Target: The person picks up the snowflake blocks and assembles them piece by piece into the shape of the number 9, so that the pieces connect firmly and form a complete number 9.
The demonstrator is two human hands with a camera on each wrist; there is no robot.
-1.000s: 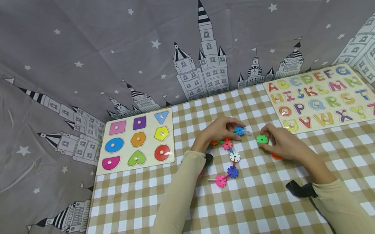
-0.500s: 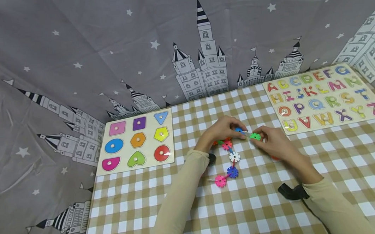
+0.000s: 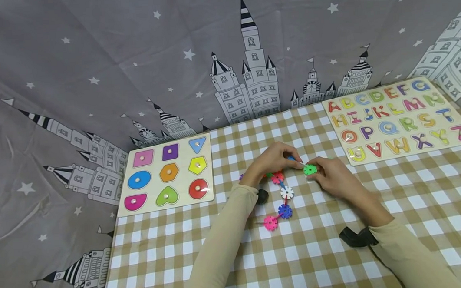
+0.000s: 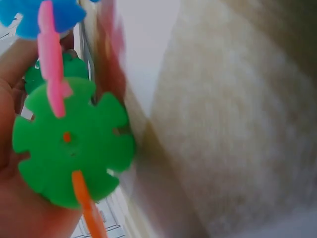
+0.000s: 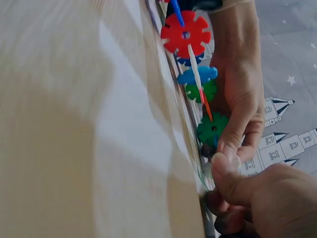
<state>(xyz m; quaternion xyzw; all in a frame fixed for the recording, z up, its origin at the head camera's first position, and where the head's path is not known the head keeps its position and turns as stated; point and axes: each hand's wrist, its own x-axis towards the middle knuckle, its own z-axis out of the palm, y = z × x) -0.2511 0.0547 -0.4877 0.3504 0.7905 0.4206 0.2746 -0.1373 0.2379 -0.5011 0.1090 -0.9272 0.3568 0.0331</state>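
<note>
My left hand (image 3: 277, 157) pinches the end of a chain of plastic interlocking discs, where a blue disc (image 3: 291, 157) shows at the fingers. My right hand (image 3: 335, 175) holds a bright green disc (image 3: 310, 169) right at that end, the two hands' fingertips nearly meeting. From beneath the left hand the chain runs toward the front through a red disc (image 3: 277, 178), a white disc (image 3: 287, 193), a blue one and a pink disc (image 3: 270, 223). The left wrist view has a large green disc (image 4: 74, 144) near the palm, slotted with a pink piece (image 4: 51, 59) and an orange piece (image 4: 88, 203).
A wooden shape puzzle board (image 3: 185, 181) lies at the back left of the checkered tablecloth (image 3: 311, 261). The alphabet puzzle board (image 3: 391, 150) is at the back right. Black wrist straps hang by both sleeves, and a grey castle-print curtain (image 3: 144, 70) stands behind.
My right hand has brought the green disc leftward to the chain's end at my left fingers. The left hand stays nearly in place; an orange disc glimpsed under the right hand is now hidden.
</note>
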